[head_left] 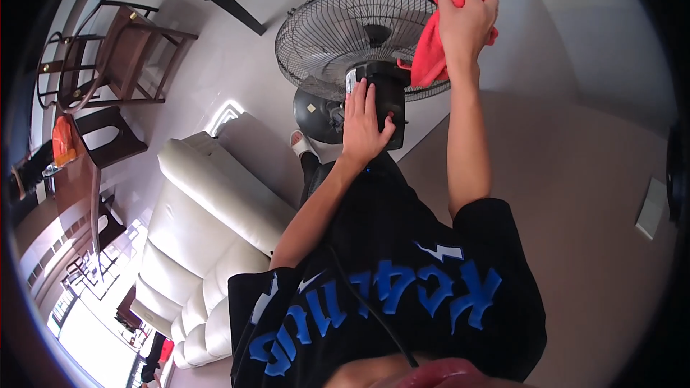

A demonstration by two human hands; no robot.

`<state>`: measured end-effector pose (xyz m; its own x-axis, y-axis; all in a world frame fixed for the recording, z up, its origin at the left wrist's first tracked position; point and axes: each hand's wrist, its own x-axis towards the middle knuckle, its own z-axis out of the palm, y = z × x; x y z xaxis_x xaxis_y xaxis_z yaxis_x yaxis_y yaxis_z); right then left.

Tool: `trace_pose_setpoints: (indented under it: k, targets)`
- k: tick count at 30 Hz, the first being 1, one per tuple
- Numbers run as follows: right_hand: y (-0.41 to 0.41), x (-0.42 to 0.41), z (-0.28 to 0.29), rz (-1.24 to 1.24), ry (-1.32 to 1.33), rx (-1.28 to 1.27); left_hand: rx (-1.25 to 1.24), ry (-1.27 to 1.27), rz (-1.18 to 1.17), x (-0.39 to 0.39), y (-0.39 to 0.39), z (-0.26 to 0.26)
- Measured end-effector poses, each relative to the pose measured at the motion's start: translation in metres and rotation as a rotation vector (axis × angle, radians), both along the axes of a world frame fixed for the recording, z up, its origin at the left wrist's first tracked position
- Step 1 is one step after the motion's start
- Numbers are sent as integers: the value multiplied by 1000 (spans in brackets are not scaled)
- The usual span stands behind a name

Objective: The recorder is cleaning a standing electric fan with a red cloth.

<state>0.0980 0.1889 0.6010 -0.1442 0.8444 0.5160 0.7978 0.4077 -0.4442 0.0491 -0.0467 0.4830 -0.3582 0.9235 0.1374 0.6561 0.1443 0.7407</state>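
Observation:
In the head view a black fan with a round wire grille [345,27] stands before me, its motor housing [398,97] turned towards me. My left hand [362,124] lies on the housing, fingers stretched over its left part and thumb spread aside; nothing is held in it. My right hand [467,19] is shut on a bunched red cloth [429,59] at the right rim of the grille. The cloth hangs down over the grille's edge and hides part of it. Below the housing shows the round black fan base [315,113], partly covered.
A cream leather sofa [194,226] stands close on the left, near my foot in a white slipper [301,143]. Wooden chairs [126,56] and a wooden table [78,194] are farther left. A dark table leg [237,11] stands behind the fan. A pale wall [614,37] rises at right.

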Motion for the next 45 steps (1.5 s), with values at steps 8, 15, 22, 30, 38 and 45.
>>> trace_pose_setpoints:
  k: [8,15,22,30,38,45]
  targets:
    - [-47,-41,-20,65,-345,183,14,13,22,-3,1,-2]
    - [-63,-31,-10,57,-405,106,-2,8,24,2,-2,-4]
    - [25,27,5,420,89,-647,8,18,10,1,-1,-6]
    - [-36,-25,-14,129,-461,95,18,14,18,2,1,-10]
    - [-72,-22,-12,85,-486,115,6,28,14,0,-3,-7]
    - [-131,19,-98,181,-643,-136,-12,80,-18,-1,6,-18]
